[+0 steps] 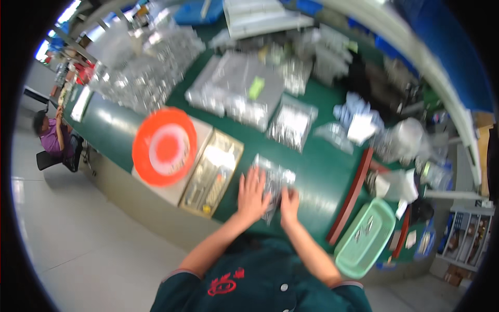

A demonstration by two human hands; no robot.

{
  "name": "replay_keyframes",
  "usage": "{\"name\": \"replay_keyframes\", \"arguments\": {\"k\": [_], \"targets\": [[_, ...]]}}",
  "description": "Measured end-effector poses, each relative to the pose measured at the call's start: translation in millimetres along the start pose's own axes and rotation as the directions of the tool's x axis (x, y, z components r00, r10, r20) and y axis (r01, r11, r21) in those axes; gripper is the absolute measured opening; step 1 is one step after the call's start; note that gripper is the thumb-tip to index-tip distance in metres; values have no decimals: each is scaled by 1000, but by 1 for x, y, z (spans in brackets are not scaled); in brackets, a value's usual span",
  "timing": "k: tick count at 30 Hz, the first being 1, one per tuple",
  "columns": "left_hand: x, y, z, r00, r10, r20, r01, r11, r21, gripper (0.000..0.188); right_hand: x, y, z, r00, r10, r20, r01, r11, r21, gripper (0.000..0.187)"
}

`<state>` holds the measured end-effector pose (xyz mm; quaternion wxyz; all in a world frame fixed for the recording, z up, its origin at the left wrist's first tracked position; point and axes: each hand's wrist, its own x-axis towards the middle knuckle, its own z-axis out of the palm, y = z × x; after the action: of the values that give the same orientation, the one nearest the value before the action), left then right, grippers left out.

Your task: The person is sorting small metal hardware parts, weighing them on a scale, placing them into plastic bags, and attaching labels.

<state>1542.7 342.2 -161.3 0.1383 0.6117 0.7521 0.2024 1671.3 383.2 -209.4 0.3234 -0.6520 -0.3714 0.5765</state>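
Observation:
A clear plastic bag [276,172] with shiny contents lies flat on the green tabletop in front of me. Spread across its left side is my left hand [252,196], palm down, fingers straight. My right hand [289,204] is closed at the bag's right edge, thumb and fingers curled together on the plastic. What is inside the bag is too blurred to name. Just beyond lies another filled clear bag [292,123]. To the left of my hands stands a counting scale [210,174] with a red-orange round pan [143,156] on it.
Large stacks of filled clear bags [148,70] and a grey bagged stack [239,78] cover the far side. A dark red bar [351,197] and a green tray [382,218] with a few small pieces lie to the right. Another person [54,138] sits far left.

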Motion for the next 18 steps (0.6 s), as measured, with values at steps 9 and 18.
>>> {"name": "replay_keyframes", "arguments": {"k": [9,18], "targets": [[12,7,30,997,65,28,-66,998,19,63,23,-13,-6,987,-81,-142,78,996,-31,56],[-5,0,27,991,131,-36,-129,990,56,64,51,-67,25,602,-719,347,703,271,-657,60]]}}
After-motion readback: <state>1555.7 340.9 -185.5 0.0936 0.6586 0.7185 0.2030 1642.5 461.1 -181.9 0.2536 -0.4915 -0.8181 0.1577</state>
